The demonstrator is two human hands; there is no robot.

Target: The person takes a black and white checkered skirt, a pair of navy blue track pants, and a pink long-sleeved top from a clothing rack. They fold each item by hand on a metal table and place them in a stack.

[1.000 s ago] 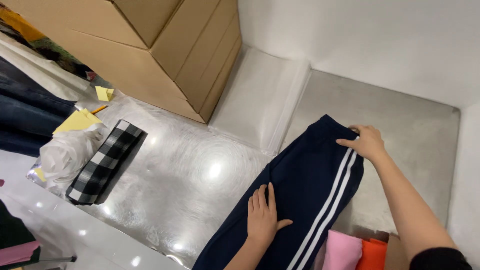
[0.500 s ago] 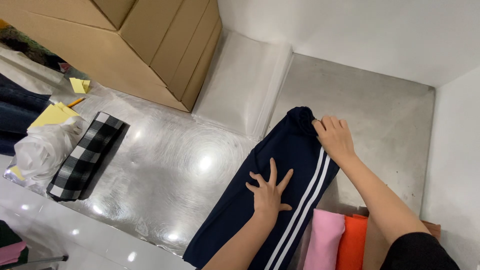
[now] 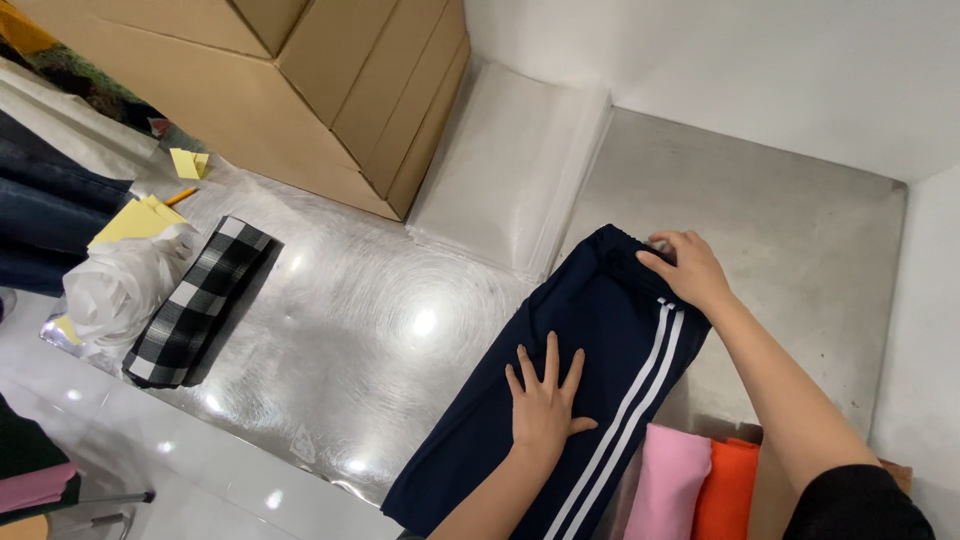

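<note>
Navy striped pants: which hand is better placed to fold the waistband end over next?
Probably the right hand: it already grips the far waistband end of the navy striped pants. The left hand lies flat with fingers spread on the middle of the cloth, suited to pinning it in place.

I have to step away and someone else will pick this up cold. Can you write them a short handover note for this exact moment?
Left hand: flat, fingers spread, pressing the middle of the navy trousers with white side stripes.
Right hand: fingers curled over the waistband end.
Trousers lie lengthwise on the shiny metal table, apparently folded leg on leg.
Pink folded cloth and orange folded cloth sit by the right forearm; a checked folded cloth lies far left.
Done: long fold, it seems. Left: probably folding it shorter.
</note>
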